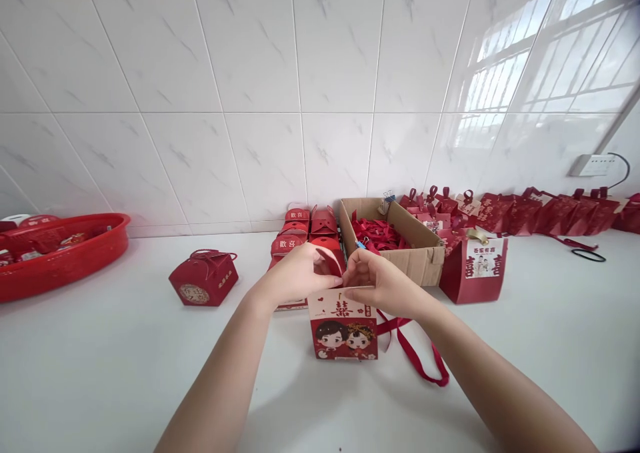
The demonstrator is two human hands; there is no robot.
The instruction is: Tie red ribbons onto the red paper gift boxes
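Note:
A small red and cream gift box (345, 336), printed with two cartoon figures, stands upright on the white table in front of me. My left hand (300, 273) is closed at its top, the fingers around a raised red flap. My right hand (383, 283) is closed on the top's right side, its thumb at the cream front panel; the fingertips are partly hidden. A dark red ribbon (417, 359) comes out from behind the box and loops over the table on the right.
Behind my hands lie stacked red boxes (295, 223) and a cardboard box (425, 266) of red ribbons. A larger red gift box (480, 273) stands right, before a row of red bags (520, 213). On the left are a handled red box (203, 279) and a red basin (75, 266).

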